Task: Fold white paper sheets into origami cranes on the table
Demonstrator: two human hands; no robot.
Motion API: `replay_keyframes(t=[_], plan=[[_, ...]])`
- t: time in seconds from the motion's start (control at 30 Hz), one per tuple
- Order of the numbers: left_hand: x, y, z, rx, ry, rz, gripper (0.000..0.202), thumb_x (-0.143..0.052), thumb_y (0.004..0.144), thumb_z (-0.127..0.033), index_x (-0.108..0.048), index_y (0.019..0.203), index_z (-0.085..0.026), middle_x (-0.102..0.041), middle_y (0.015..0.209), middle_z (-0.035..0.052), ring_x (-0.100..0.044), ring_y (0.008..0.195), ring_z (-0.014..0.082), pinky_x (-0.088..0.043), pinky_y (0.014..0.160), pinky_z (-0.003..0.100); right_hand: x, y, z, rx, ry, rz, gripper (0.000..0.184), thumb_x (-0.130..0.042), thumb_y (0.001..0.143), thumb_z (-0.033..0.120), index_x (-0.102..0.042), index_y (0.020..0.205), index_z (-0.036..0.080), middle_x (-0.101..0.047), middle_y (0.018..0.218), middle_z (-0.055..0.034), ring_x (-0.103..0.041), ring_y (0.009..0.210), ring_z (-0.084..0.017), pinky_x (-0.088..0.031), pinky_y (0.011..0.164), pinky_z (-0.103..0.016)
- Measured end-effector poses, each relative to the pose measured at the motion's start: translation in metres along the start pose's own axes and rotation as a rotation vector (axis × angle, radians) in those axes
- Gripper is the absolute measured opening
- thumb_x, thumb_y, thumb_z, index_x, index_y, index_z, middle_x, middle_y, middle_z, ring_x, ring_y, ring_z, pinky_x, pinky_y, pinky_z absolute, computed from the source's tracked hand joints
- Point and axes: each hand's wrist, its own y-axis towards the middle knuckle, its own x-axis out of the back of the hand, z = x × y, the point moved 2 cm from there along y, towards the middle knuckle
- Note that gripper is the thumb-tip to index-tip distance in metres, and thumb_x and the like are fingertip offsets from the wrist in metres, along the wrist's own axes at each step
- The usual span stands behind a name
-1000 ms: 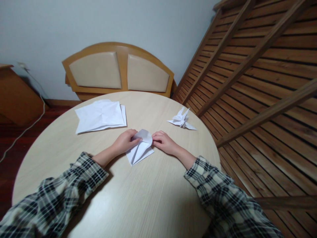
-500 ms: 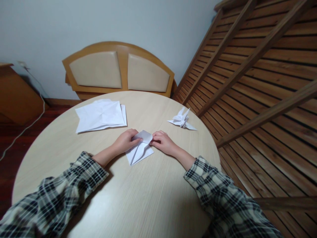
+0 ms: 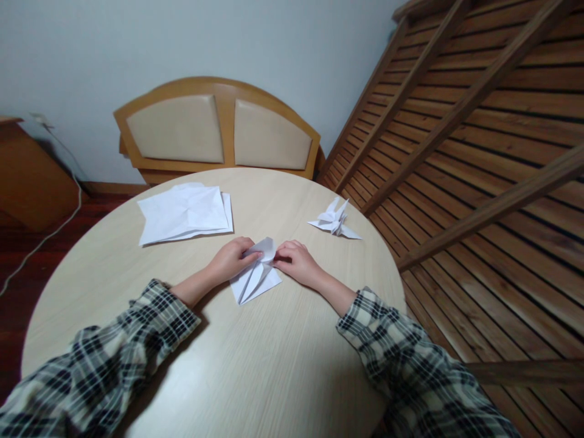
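Observation:
A partly folded sheet of white paper (image 3: 260, 277) lies on the round table in front of me, one flap raised and its layers opening inward. My left hand (image 3: 233, 258) grips its left side, thumb on top and fingers beneath or behind. On the right, my right hand (image 3: 295, 261) pinches the edge of the raised flap between thumb and curled fingers. The fingertips partly cover that edge.
Creased white sheets (image 3: 187, 213) lie stacked at the table's back left. A folded paper crane (image 3: 336, 220) rests at the back right. The pale round table (image 3: 255, 377) meets a headboard (image 3: 219, 121) behind and slatted wood (image 3: 479, 182) at right.
My right hand has moved slightly left, drawing the right side of the flap inward, so the top of the paper is narrower. My left hand stays in place.

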Motion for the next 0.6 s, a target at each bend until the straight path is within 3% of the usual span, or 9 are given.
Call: replay_keyframes(t=[0.23, 0.6], plan=[[0.0, -0.0004, 0.0011, 0.079, 0.021, -0.021, 0.029, -0.054, 0.09, -0.044, -0.052, 0.073, -0.02, -0.054, 0.071, 0.0018, -0.052, 0.068, 0.0188, -0.039, 0.064, 0.032, -0.0022, -0.0013, 0.003, -0.06, 0.019, -0.041, 0.005, -0.075, 0.084, 0.026, -0.074, 0.087, 0.022, -0.071, 0.095, -0.003, -0.059, 0.094, -0.019, -0.039, 0.088, -0.036], [0.0004, -0.0021, 0.0013, 0.052, 0.03, 0.003, 0.029, -0.051, 0.087, -0.043, -0.059, 0.097, -0.017, -0.058, 0.081, 0.0047, -0.055, 0.074, 0.0211, -0.044, 0.07, 0.035, -0.0047, -0.002, 0.0053, -0.101, 0.018, -0.083, 0.004, -0.075, 0.083, 0.025, -0.074, 0.085, 0.022, -0.07, 0.093, -0.0033, -0.058, 0.092, -0.02, -0.039, 0.087, -0.037]])
